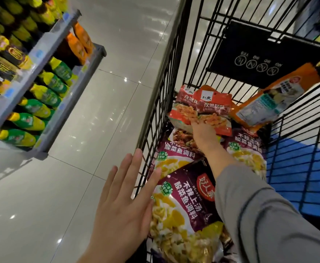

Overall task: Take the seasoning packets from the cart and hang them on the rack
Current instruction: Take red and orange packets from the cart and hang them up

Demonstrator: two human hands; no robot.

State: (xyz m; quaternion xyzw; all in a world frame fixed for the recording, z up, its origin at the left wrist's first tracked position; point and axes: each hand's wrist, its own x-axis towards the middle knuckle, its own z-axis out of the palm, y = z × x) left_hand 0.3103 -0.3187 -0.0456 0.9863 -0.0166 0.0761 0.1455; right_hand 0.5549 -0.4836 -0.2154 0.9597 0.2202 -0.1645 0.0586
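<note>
- Packets: two red ones (202, 109) lie at the far end of the cart (161, 103), overlapping, on top of the purple packets (185, 202) that fill the bottom nearer the person.
- Right hand (204, 135) reaches deep into the cart, sleeve (269, 215) crossing over the purple layer. Its fingertips meet the near edge of the red packets; fingers appear curled onto or under that edge. Whether the grip is fully closed I cannot tell, as the fingers are mostly hidden behind the hand and the packet print.
- Judgement: the red ones are taken first because they sit topmost and loose, with an edge exposed toward the fingertips.
- Left hand (125, 202) is flat and spread, fingers extended, holding nothing. Its fingertips rest at the wire side of the cart, thumb side lying against the nearest purple packet. Likely reason: to steady the cart while the other arm reaches.
- An orange packet (273, 99) leans on the far right wall, beyond and right of the right fingertips, tilted up against the wire.
- Shelves with bottles (37, 103) stand well left of the left hand, across open floor (102, 103); a few orange packs sit at their upper end. No hanging rack hooks are clearly visible.
- Step in hand: pick-up, early in the task; most packets are in the cart and none are hung yet.
- Risk: overlapped glossy packets may slide apart if pinched by one edge only.
</note>
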